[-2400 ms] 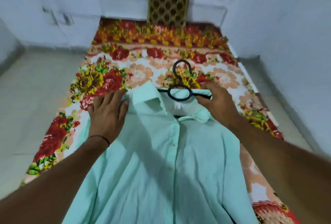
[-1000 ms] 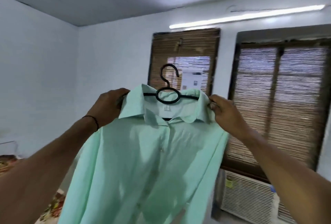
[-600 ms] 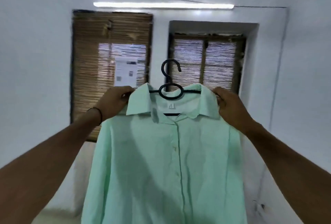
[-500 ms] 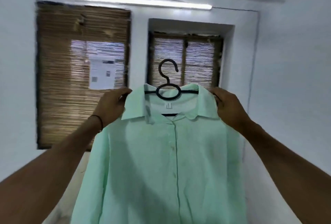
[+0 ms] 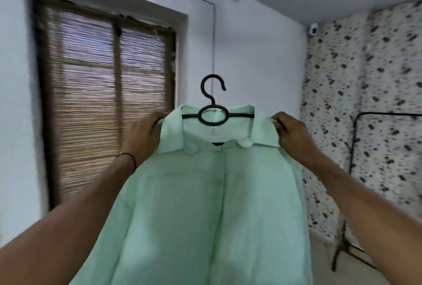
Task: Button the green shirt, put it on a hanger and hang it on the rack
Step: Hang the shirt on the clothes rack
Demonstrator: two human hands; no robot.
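The mint green shirt (image 5: pixel 205 205) hangs buttoned on a black hanger (image 5: pixel 213 111), held up in the air in front of me. My left hand (image 5: pixel 142 136) grips the left shoulder beside the collar. At the right shoulder, my right hand (image 5: pixel 293 134) pinches the shirt next to the collar. The hanger's hook points up, free of any rail. A black clothes rack (image 5: pixel 365 125) stands at the right against a speckled wall, its top rail level with my right hand and apart from the shirt.
A window with a bamboo blind (image 5: pixel 107 93) fills the wall at the left. A white wall runs behind the shirt. The speckled wall (image 5: pixel 365 74) and the rack's legs on the floor (image 5: pixel 340 246) are at the right.
The shirt on its hanger was lifted off the floral bed and is carried upright. My view has swung right past the windows, and the rack has come into sight.
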